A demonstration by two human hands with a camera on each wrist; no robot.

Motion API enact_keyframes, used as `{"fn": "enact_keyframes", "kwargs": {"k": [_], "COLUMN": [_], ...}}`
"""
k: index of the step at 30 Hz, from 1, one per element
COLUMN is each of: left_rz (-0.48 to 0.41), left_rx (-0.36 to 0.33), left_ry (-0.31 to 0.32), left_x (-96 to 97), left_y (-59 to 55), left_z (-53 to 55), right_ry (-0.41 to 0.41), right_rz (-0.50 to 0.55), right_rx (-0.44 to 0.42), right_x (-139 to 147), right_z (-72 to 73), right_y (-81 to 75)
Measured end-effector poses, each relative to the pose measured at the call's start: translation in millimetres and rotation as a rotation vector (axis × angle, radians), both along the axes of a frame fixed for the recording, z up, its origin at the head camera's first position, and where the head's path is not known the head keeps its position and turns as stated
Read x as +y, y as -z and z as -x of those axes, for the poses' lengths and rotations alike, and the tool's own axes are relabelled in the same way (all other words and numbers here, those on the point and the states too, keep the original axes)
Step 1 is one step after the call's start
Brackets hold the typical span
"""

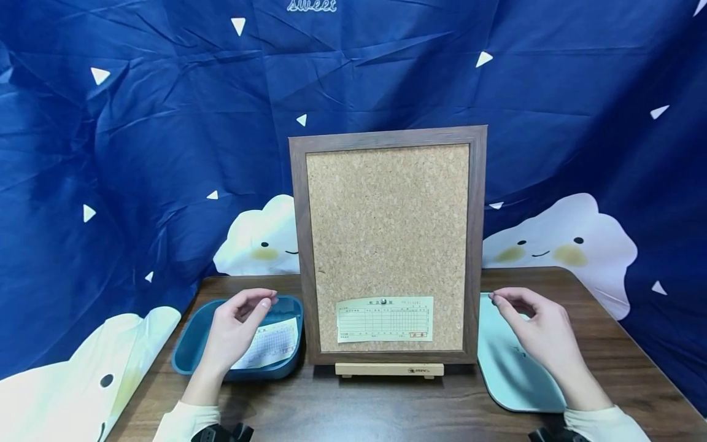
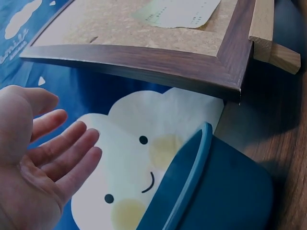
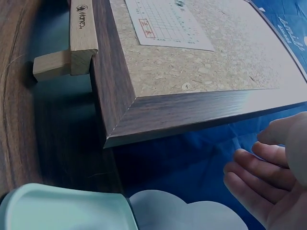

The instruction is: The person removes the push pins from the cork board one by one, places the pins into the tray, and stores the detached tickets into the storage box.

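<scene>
Left hand [image 1: 234, 328]: your fingers are loosely curved and part-way open, with nothing in them. In the head view they overlap the blue bin [image 1: 190, 336]; the left wrist view shows them apart from it.

Right hand [image 1: 534, 325]: your fingers are likewise relaxed and part-way open, with nothing held. You have them in front of the mint tray [image 1: 510, 383] as the head view sees it, just beside the frame's right edge; the right wrist view shows them off the board.

Between your hands, the framed cork board [image 1: 389, 227] leans upright on a light wooden stand [image 1: 389, 369] on the brown surface [image 1: 381, 408]. One printed slip [image 1: 385, 325] lies low on the cork, a silvery pin [image 1: 383, 301] at its top edge. At least one further slip [image 1: 276, 342] lies in the bin. Small marks or items in the tray: too small to identify.
</scene>
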State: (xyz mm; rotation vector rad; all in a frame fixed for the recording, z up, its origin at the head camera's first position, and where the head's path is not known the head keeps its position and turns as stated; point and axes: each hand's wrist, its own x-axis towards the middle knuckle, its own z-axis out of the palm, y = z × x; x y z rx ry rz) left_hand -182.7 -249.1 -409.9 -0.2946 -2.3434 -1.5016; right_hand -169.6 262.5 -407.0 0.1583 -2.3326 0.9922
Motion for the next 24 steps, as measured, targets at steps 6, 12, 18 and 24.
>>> {"fn": "enact_keyframes", "kwargs": {"k": [6, 12, 18, 24], "left_rz": [-0.031, -0.053, -0.058, -0.055], "left_rx": [0.031, 0.048, 0.041, 0.048], "left_ry": [0.039, 0.076, 0.095, 0.095], "left_x": [5.2, 8.1, 11.5, 14.7], "left_y": [-2.2, -3.1, -5.6, -7.1], "left_z": [3.0, 3.5, 2.1, 1.6], "right_ry": [0.009, 0.0, 0.002, -0.003], "right_rz": [-0.003, 0.015, 0.016, 0.017], "right_rx": [0.009, 0.046, 0.059, 0.053], "right_x": [-2, -6, -8, -12], "right_z": [1.1, -1.2, -1.7, -3.5], "right_y": [-3.1, -8.1, -12.4, -16.7]}}
